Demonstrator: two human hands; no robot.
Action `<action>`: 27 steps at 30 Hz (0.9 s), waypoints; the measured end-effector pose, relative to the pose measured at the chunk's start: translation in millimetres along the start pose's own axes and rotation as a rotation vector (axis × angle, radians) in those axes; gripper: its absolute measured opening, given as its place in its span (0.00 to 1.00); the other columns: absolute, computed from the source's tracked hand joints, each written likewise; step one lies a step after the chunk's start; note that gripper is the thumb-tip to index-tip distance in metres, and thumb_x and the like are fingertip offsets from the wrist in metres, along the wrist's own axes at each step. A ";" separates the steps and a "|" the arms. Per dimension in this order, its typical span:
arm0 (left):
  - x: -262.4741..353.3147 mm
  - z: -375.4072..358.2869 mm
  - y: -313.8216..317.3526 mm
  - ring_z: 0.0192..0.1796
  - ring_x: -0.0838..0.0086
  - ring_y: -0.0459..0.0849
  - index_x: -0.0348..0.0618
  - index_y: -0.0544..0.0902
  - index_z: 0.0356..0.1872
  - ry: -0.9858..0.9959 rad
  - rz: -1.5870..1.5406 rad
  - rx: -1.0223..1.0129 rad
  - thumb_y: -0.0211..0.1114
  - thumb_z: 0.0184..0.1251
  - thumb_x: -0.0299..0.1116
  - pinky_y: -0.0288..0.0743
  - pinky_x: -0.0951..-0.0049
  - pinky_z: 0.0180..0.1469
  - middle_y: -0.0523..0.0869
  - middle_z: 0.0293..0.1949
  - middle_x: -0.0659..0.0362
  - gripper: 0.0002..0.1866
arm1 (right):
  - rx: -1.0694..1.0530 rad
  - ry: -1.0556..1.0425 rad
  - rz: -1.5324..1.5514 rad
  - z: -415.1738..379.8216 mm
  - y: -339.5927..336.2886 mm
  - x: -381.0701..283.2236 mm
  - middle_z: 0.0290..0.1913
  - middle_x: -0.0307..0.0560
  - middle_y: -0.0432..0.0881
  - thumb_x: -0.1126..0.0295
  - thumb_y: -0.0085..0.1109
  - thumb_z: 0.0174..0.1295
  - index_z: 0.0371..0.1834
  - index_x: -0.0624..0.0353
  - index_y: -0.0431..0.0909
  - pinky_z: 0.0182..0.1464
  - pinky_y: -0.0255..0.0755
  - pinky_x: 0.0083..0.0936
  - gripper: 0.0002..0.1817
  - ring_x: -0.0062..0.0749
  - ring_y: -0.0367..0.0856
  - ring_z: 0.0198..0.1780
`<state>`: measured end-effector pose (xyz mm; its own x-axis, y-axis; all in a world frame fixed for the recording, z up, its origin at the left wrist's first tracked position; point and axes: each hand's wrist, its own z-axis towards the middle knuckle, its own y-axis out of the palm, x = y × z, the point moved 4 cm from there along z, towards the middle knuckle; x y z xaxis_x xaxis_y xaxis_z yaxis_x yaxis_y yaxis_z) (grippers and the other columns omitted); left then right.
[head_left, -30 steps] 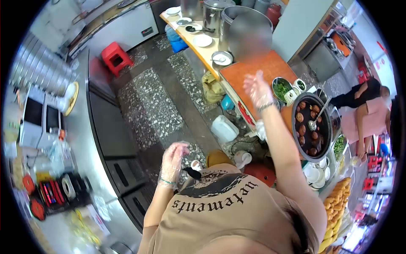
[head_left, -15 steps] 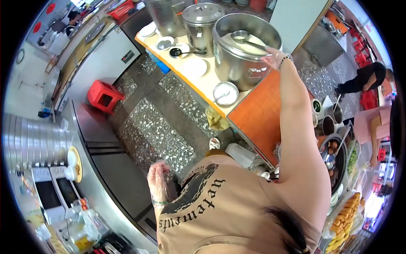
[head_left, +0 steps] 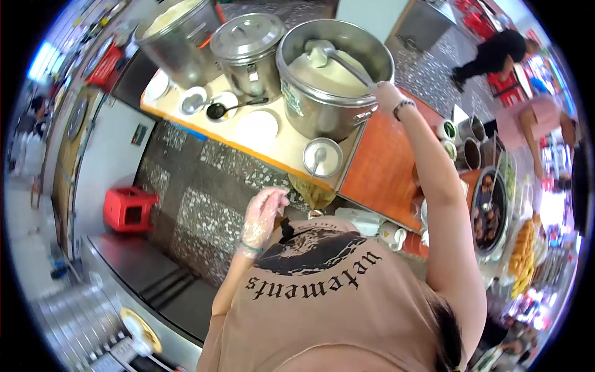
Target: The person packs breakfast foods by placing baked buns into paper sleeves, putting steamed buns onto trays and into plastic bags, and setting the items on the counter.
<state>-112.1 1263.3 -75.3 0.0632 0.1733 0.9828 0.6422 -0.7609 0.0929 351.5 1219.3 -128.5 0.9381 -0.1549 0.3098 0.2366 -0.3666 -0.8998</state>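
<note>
My right hand, in a clear plastic glove with a dark beaded bracelet at the wrist, is closed on the handle of a metal ladle. The ladle's bowl carries some of the pale contents of a large steel pot, above or at their surface. My left hand, also gloved, is raised in front of my shirt; its fingers are curled together and nothing shows in them. Nearest to it on the table is a metal bowl with a spoon in it.
The pot stands on a pale table beside a lidded steel pot, another tall pot and white plates. An orange-brown tabletop adjoins it. A red stool stands on the floor. Two people are at the right.
The ladle's bowl has shifted, and pale contents now show in it. My left hand has risen toward the table. The whole view has turned and moved closer to the pots.
</note>
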 end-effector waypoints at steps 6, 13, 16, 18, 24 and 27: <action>5.9 64.7 -34.9 0.40 0.79 0.77 0.35 0.78 0.45 -0.089 0.002 -0.294 0.50 0.74 0.33 0.73 0.77 0.49 0.79 0.35 0.61 0.12 | 0.290 0.730 0.562 -103.6 -79.1 -80.2 0.46 0.63 0.78 0.60 0.45 0.68 0.66 0.44 0.63 0.50 0.72 0.46 0.22 0.56 0.77 0.51; -2.8 108.6 -55.0 0.40 0.80 0.76 0.37 0.79 0.46 -0.131 0.012 -0.409 0.51 0.73 0.34 0.71 0.77 0.48 0.80 0.34 0.62 0.12 | 0.474 0.848 0.737 -143.4 -40.2 -146.0 0.49 0.56 0.79 0.65 0.51 0.66 0.71 0.42 0.60 0.48 0.73 0.43 0.28 0.51 0.80 0.48; 0.6 113.6 -47.6 0.40 0.80 0.76 0.37 0.79 0.46 -0.148 0.068 -0.469 0.51 0.73 0.34 0.71 0.78 0.47 0.80 0.34 0.62 0.12 | 0.690 0.804 1.032 -136.0 -32.7 -171.7 0.46 0.50 0.81 0.65 0.49 0.68 0.71 0.52 0.59 0.44 0.75 0.34 0.27 0.38 0.82 0.43; 2.6 112.6 -40.4 0.40 0.81 0.76 0.37 0.79 0.45 -0.201 0.020 -0.426 0.52 0.73 0.33 0.71 0.78 0.47 0.80 0.34 0.62 0.12 | 0.577 0.831 1.387 -140.1 -52.9 -184.5 0.35 0.40 0.78 0.65 0.46 0.70 0.69 0.57 0.60 0.30 0.73 0.20 0.25 0.22 0.77 0.29; -3.9 97.5 -20.1 0.40 0.81 0.76 0.36 0.79 0.45 -0.145 0.008 -0.454 0.51 0.74 0.34 0.72 0.78 0.50 0.80 0.34 0.62 0.12 | 0.316 0.555 2.423 -139.2 -78.2 -225.9 0.21 0.31 0.63 0.63 0.44 0.70 0.66 0.56 0.63 0.14 0.49 0.10 0.22 0.12 0.55 0.15; -17.0 87.8 -23.1 0.39 0.81 0.76 0.36 0.79 0.46 -0.153 0.002 -0.429 0.51 0.74 0.34 0.72 0.77 0.50 0.79 0.34 0.62 0.12 | 0.157 0.405 2.423 -136.4 -71.4 -240.3 0.20 0.32 0.63 0.64 0.46 0.70 0.60 0.58 0.66 0.15 0.50 0.12 0.18 0.13 0.55 0.15</action>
<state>-60.9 1332.9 -108.1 0.1973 0.2372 0.9512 0.2693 -0.9461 0.1801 74.7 1157.6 -96.7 -0.5700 -0.1065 -0.8147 -0.6523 0.6616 0.3699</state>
